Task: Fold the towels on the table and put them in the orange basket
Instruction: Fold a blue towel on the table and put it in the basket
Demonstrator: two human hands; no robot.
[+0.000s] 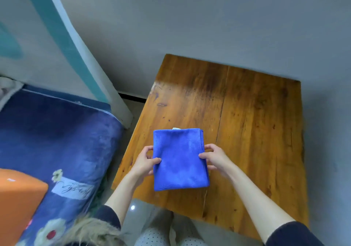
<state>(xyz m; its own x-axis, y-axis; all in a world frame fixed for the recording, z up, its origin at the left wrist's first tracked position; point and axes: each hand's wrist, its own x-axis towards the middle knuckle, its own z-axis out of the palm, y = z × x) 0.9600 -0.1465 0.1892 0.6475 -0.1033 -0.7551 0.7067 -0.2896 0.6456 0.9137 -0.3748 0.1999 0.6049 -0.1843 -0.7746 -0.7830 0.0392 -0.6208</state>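
Note:
A blue towel point(179, 160), folded into a rectangle, is held over the near left part of the wooden table point(252, 131). My left hand point(145, 163) grips its left edge, thumb on top. My right hand point(215, 157) grips its right edge the same way. A small white label sticks out at the towel's far edge. The orange basket point(18, 202) stands at the lower left on the bed, only partly in frame.
A bed with a dark blue flowered blanket point(57, 141) lies left of the table, with a white and teal headboard point(62, 42) behind it. A grey wall runs along the table's far and right sides. A narrow strip of floor separates bed and table.

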